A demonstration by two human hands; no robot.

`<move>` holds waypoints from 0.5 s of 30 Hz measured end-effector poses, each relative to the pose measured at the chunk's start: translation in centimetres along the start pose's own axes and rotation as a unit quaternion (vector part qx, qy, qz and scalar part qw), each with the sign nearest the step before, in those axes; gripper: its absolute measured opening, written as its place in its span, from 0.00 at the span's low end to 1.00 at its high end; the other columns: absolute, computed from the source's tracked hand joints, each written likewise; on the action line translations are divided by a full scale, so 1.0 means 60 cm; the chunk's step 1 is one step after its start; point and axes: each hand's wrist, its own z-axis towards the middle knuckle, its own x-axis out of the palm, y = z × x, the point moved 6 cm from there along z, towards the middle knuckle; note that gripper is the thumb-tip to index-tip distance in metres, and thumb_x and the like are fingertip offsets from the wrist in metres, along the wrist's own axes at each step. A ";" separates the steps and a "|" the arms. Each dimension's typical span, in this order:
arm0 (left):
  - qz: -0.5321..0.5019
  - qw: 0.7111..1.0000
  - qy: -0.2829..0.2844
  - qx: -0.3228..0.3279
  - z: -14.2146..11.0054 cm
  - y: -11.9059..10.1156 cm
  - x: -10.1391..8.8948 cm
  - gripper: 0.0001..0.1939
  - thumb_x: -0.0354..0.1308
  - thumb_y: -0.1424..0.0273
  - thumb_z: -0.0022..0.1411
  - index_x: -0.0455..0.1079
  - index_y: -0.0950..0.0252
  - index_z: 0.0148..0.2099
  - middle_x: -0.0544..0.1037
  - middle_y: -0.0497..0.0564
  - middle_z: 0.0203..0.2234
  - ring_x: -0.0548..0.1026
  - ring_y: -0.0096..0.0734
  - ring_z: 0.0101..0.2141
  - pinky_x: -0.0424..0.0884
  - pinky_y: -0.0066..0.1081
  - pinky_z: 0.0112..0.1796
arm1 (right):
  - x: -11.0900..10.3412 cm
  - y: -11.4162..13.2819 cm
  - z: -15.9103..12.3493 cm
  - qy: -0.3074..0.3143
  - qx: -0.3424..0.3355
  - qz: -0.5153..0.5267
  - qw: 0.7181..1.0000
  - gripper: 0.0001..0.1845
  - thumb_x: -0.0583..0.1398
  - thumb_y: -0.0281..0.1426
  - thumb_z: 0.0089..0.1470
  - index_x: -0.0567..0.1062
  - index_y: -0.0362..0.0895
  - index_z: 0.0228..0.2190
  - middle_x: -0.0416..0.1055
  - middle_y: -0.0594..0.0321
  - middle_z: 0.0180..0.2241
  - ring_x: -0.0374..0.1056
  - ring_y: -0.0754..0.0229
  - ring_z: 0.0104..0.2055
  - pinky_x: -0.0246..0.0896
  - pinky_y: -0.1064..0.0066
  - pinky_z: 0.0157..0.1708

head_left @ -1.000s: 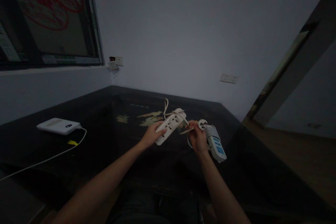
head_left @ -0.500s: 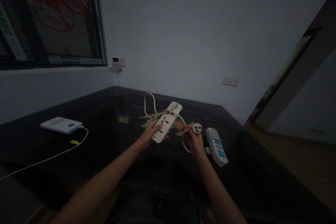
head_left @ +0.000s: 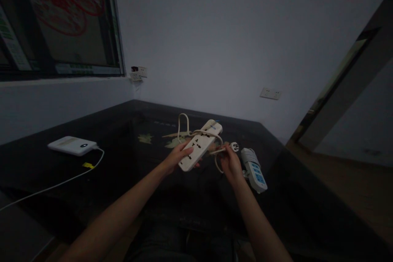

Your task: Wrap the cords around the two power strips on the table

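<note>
A white power strip is tilted above the table, its sockets facing up. My left hand is closed round its near end, thumb on top. The strip's cream cord crosses over its far half and makes a loop beyond its left edge. My right hand pinches the cord close to the white plug, whose dark pins point away to the right. Just right of that hand lies a second power strip with blue sockets, its own cord wrapped round its far end.
On the left of the dark glossy table lies a white power bank with a white cable and a yellow tag. Wall sockets are on the wall behind. A window is at the upper left.
The held strip has shifted slightly right along with my left hand. The plug has turned in my right hand, from facing me to pointing rightward.
</note>
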 end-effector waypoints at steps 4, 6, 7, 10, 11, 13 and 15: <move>0.015 0.999 0.036 -0.013 0.000 0.005 0.002 0.31 0.65 0.60 0.51 0.62 0.70 0.52 0.80 0.58 0.29 0.79 0.39 0.23 0.75 0.31 0.23 | -0.013 -0.016 0.010 0.001 0.044 -0.019 0.999 0.11 0.67 0.37 0.41 0.73 0.45 0.26 0.73 0.68 0.23 0.68 0.64 0.26 0.60 0.73 0.26; 0.023 0.998 0.058 -0.030 -0.001 0.008 0.004 0.30 0.65 0.60 0.51 0.63 0.70 0.52 0.80 0.58 0.29 0.78 0.38 0.23 0.74 0.31 0.22 | -0.015 -0.023 0.012 0.016 0.065 -0.036 0.997 0.11 0.66 0.37 0.41 0.74 0.45 0.27 0.74 0.67 0.23 0.68 0.63 0.25 0.59 0.73 0.24; 0.025 0.997 0.069 -0.040 -0.002 0.010 0.005 0.30 0.65 0.61 0.51 0.63 0.71 0.52 0.79 0.58 0.29 0.78 0.38 0.23 0.74 0.31 0.23 | -0.016 -0.026 0.011 0.026 0.074 -0.045 0.996 0.11 0.66 0.38 0.41 0.74 0.45 0.27 0.74 0.66 0.23 0.67 0.63 0.24 0.59 0.73 0.24; 0.031 0.992 0.099 -0.077 -0.009 0.018 0.008 0.30 0.64 0.62 0.52 0.64 0.70 0.54 0.79 0.58 0.30 0.79 0.38 0.25 0.75 0.30 0.24 | -0.016 -0.031 0.008 0.058 0.096 -0.080 0.990 0.11 0.65 0.38 0.41 0.74 0.44 0.25 0.74 0.64 0.21 0.67 0.62 0.21 0.58 0.72 0.21; 0.032 0.990 0.108 -0.089 -0.012 0.020 0.010 0.30 0.64 0.63 0.52 0.64 0.69 0.55 0.79 0.58 0.30 0.79 0.38 0.25 0.74 0.30 0.24 | -0.017 -0.031 0.006 0.068 0.098 -0.093 0.989 0.11 0.65 0.38 0.42 0.74 0.44 0.25 0.74 0.64 0.21 0.67 0.61 0.21 0.58 0.72 0.20; 0.035 0.985 0.126 -0.110 -0.019 0.021 0.015 0.31 0.65 0.63 0.51 0.64 0.68 0.55 0.79 0.57 0.30 0.79 0.37 0.25 0.74 0.29 0.23 | -0.017 -0.027 0.004 0.087 0.093 -0.120 0.985 0.11 0.64 0.39 0.42 0.74 0.44 0.25 0.74 0.64 0.20 0.67 0.60 0.21 0.59 0.71 0.20; 0.042 0.979 0.152 -0.133 -0.027 0.020 0.023 0.30 0.65 0.64 0.50 0.65 0.67 0.54 0.80 0.56 0.31 0.79 0.37 0.26 0.73 0.28 0.24 | -0.015 -0.020 0.002 0.107 0.078 -0.149 0.980 0.12 0.64 0.40 0.44 0.75 0.44 0.24 0.74 0.64 0.19 0.68 0.59 0.22 0.61 0.70 0.22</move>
